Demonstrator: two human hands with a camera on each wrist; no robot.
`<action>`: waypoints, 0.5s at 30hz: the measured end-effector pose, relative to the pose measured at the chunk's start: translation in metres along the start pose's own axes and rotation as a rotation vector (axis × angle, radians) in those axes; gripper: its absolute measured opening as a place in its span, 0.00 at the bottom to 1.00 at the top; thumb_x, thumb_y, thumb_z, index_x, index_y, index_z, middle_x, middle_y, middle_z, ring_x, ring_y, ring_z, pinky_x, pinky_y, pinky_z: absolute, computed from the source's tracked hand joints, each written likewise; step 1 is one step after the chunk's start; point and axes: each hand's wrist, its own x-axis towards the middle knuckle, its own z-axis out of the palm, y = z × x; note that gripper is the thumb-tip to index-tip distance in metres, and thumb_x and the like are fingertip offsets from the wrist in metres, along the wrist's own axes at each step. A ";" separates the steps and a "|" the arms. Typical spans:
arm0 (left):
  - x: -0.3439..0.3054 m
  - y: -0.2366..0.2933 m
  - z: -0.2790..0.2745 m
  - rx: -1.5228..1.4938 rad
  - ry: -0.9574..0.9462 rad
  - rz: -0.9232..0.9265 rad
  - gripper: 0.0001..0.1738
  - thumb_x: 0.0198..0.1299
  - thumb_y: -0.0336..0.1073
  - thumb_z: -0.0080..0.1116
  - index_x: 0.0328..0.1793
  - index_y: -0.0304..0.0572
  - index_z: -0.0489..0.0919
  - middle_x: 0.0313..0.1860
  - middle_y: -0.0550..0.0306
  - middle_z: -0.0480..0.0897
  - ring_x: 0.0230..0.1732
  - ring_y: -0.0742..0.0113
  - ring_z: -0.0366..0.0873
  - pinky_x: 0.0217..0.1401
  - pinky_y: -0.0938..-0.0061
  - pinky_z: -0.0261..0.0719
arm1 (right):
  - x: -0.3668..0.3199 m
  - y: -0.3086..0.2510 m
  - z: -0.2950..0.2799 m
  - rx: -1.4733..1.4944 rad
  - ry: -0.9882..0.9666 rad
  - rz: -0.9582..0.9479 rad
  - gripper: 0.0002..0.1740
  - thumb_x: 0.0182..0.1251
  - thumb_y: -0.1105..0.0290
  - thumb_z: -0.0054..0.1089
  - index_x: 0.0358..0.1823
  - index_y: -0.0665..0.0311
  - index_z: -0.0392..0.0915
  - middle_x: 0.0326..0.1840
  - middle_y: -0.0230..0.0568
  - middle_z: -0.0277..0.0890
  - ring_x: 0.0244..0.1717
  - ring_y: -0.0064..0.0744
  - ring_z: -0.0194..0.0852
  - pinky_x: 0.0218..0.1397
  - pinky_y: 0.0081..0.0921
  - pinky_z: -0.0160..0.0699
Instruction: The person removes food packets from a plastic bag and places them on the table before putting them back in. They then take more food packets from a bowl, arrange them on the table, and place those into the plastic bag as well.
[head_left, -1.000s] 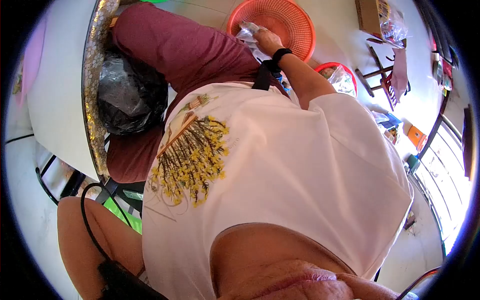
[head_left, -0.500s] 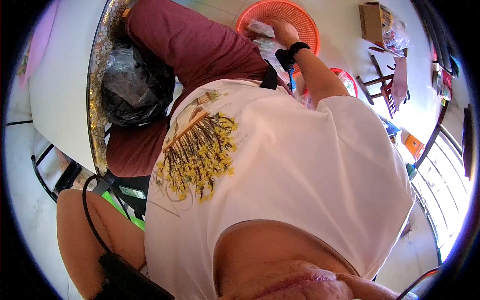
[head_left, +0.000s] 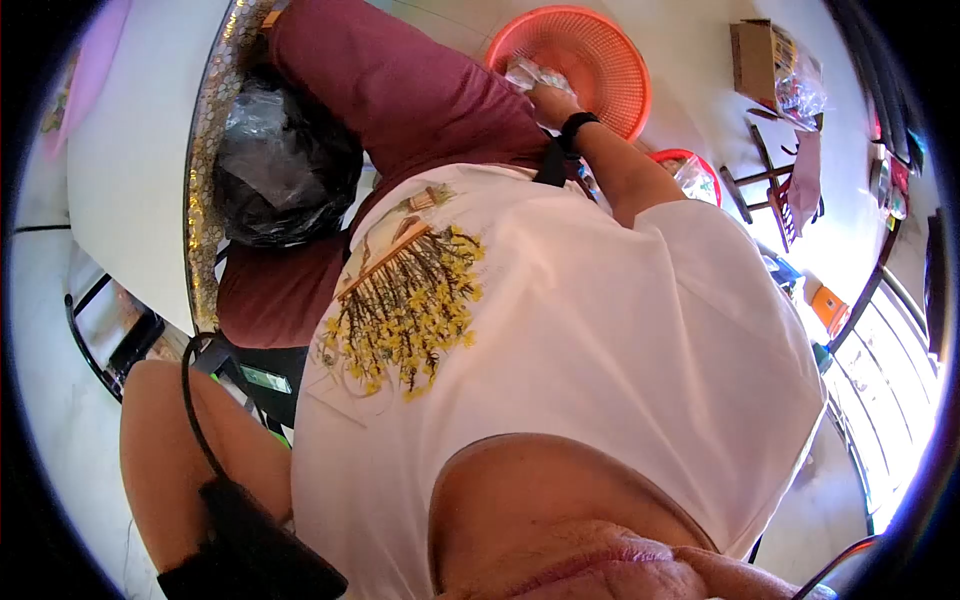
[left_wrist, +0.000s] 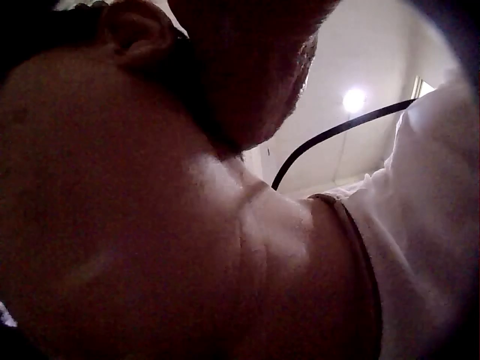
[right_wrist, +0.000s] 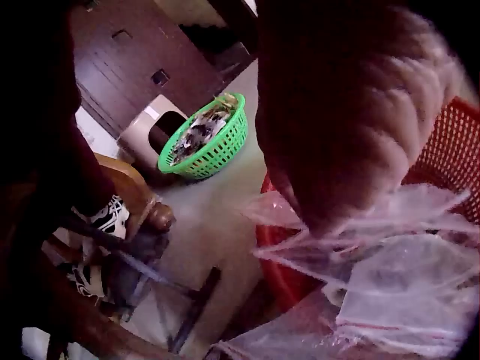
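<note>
My right hand reaches to the near side of an orange-red mesh basket and grips clear plastic bags there. Seen from the right wrist, the hand is large and dark over the crumpled bags, its fingertips hidden, with the red basket behind. My left arm is bent up at the lower left of the head view, its hand outside the picture. The left wrist view shows only neck, ear and white shirt collar, with no left hand.
A black plastic bag lies beside the table edge at the left. At the right are a smaller red container, a cardboard box and a small rack. A filled green basket stands on the floor.
The right hand moved rightward over the basket, then back toward its near rim, with the plastic bags beside it. The head view has shifted slightly.
</note>
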 end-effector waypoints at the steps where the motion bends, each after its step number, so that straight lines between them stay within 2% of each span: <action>1: 0.002 0.002 -0.001 0.012 0.010 0.009 0.11 0.59 0.36 0.52 0.36 0.34 0.71 0.33 0.53 0.75 0.42 0.62 0.73 0.51 0.67 0.67 | -0.001 0.001 -0.006 0.008 0.000 -0.027 0.11 0.59 0.68 0.49 0.37 0.58 0.81 0.38 0.49 0.79 0.44 0.50 0.78 0.48 0.44 0.74; 2: 0.003 0.004 -0.002 0.022 0.020 0.015 0.11 0.59 0.36 0.53 0.36 0.34 0.71 0.33 0.53 0.75 0.41 0.62 0.73 0.51 0.67 0.67 | 0.004 0.008 0.001 0.088 -0.022 -0.056 0.13 0.58 0.67 0.51 0.41 0.63 0.80 0.39 0.59 0.77 0.44 0.56 0.76 0.50 0.45 0.72; 6: 0.010 0.007 -0.007 0.087 0.154 0.044 0.10 0.58 0.36 0.53 0.36 0.34 0.71 0.32 0.53 0.75 0.41 0.63 0.73 0.51 0.68 0.67 | 0.007 0.016 0.013 0.035 0.046 -0.069 0.14 0.50 0.64 0.60 0.39 0.60 0.80 0.38 0.53 0.78 0.44 0.52 0.76 0.49 0.43 0.74; 7: 0.010 0.009 -0.010 0.114 0.245 0.044 0.10 0.58 0.36 0.53 0.36 0.34 0.71 0.32 0.53 0.75 0.41 0.63 0.73 0.51 0.69 0.67 | 0.009 0.016 0.012 0.031 -0.039 -0.066 0.15 0.56 0.62 0.54 0.41 0.62 0.79 0.40 0.57 0.77 0.45 0.55 0.74 0.50 0.44 0.72; 9: 0.007 0.015 -0.017 0.061 0.490 0.050 0.10 0.58 0.35 0.53 0.35 0.34 0.71 0.32 0.53 0.75 0.40 0.63 0.73 0.51 0.69 0.67 | -0.001 0.011 0.002 0.130 0.098 -0.140 0.16 0.54 0.63 0.56 0.42 0.63 0.78 0.41 0.55 0.77 0.46 0.54 0.74 0.51 0.42 0.72; 11: -0.009 0.013 -0.028 -0.252 0.675 0.053 0.17 0.61 0.54 0.52 0.43 0.51 0.76 0.45 0.62 0.75 0.52 0.64 0.66 0.54 0.67 0.59 | -0.007 -0.002 -0.025 0.155 -0.024 0.006 0.17 0.52 0.62 0.59 0.42 0.64 0.78 0.42 0.55 0.76 0.48 0.53 0.73 0.52 0.41 0.71; 12: -0.017 0.015 -0.037 -0.100 0.571 -0.186 0.15 0.55 0.46 0.51 0.34 0.42 0.77 0.31 0.56 0.75 0.36 0.61 0.70 0.44 0.58 0.61 | -0.008 -0.002 -0.027 0.141 0.073 -0.022 0.18 0.52 0.61 0.60 0.42 0.63 0.78 0.43 0.55 0.76 0.48 0.52 0.73 0.51 0.41 0.71; 13: -0.018 0.004 -0.013 -0.070 0.814 -0.238 0.14 0.53 0.48 0.52 0.24 0.49 0.74 0.21 0.63 0.64 0.26 0.69 0.59 0.39 0.69 0.51 | -0.008 0.002 -0.026 0.126 0.165 -0.051 0.19 0.51 0.60 0.61 0.42 0.63 0.77 0.43 0.54 0.76 0.48 0.52 0.73 0.51 0.42 0.71; 14: -0.021 0.008 -0.007 -0.237 0.649 -0.460 0.14 0.54 0.48 0.52 0.23 0.50 0.74 0.20 0.64 0.66 0.25 0.70 0.62 0.37 0.69 0.55 | -0.002 0.009 -0.021 0.220 0.264 -0.069 0.20 0.52 0.56 0.61 0.41 0.63 0.78 0.44 0.53 0.76 0.49 0.51 0.73 0.52 0.41 0.71; 15: -0.026 0.004 -0.010 -0.442 0.462 -0.516 0.12 0.56 0.46 0.52 0.24 0.51 0.74 0.19 0.63 0.68 0.23 0.71 0.64 0.35 0.70 0.57 | 0.005 0.012 -0.020 0.314 0.360 -0.092 0.22 0.52 0.52 0.61 0.40 0.63 0.78 0.45 0.51 0.76 0.50 0.50 0.72 0.54 0.41 0.70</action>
